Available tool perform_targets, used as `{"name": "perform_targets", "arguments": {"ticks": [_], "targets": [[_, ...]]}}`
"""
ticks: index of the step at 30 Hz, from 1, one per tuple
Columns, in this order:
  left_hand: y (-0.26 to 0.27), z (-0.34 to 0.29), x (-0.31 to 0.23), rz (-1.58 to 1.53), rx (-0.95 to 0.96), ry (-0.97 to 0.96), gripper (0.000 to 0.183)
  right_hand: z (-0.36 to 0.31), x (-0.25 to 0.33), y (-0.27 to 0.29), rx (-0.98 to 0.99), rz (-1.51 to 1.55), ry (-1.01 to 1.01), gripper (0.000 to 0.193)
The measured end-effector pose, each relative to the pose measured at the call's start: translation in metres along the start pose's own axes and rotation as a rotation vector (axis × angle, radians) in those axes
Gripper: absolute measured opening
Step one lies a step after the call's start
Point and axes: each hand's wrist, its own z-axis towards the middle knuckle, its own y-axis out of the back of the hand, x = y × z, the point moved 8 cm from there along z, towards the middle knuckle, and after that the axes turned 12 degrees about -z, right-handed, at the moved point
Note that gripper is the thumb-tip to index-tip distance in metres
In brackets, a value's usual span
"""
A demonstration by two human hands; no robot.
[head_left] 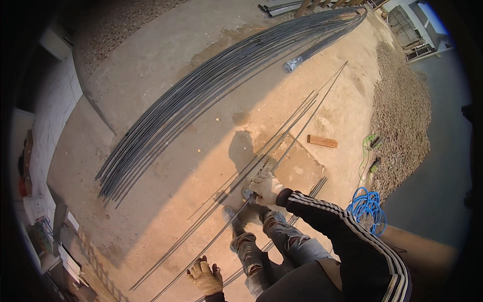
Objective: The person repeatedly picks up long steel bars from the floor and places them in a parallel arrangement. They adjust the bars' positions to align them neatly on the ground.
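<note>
Two hands in pale, worn fabric gloves work at one long, thin, dark grey metal rod. The rod lies low over the tan concrete floor, its long axis slanting from the far right to the near left, across the front of the person's legs. The right hand is clamped on it near mid-length, its arm bent and reaching forward from the right in a black sleeve with white stripes. The left hand is held low, back up, fingers spread apart, just beside the rod's near stretch; whether it touches, I cannot tell. At least two loose grey rods run roughly parallel beyond it. Farther off lies one large curved bundle of dark rods, too many to count, and one reddish-brown rectangular block.
</note>
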Motion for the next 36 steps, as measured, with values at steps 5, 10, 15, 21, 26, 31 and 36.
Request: {"name": "perform_targets", "arguments": {"ticks": [5,10,15,21,26,31,36], "targets": [[0.116,-0.011,0.026,-0.324,-0.021,-0.015,0.06,-0.097,-0.006,0.15,-0.399,0.077,-0.123,0.029],[0.284,-0.054,-0.102,-1.01,-0.384,-0.639,0.085,-0.145,0.003,0.274,-0.472,-0.048,-0.369,0.019],[0.421,-0.061,-0.233,-1.934,-0.358,-1.078,0.052,-0.206,0.014,0.394,-0.64,0.034,-0.535,0.023],[0.574,-0.141,-0.43,-1.667,0.008,-1.681,0.041,-0.411,0.064,0.497,-1.333,0.154,-0.492,0.052],[0.58,-0.29,-0.577,-1.343,0.041,-1.973,0.026,-0.632,0.156,0.479,-1.784,0.011,-0.562,0.051],[0.453,-0.507,-0.61,-0.766,-0.516,-2.215,0.027,-0.78,0.338,0.407,-2.024,-0.402,-0.956,0.037],[0.292,-0.634,-0.537,-0.546,0.502,-2.425,0.028,-0.78,0.51,0.378,-1.28,-1.237,-1.294,0.033]]}}
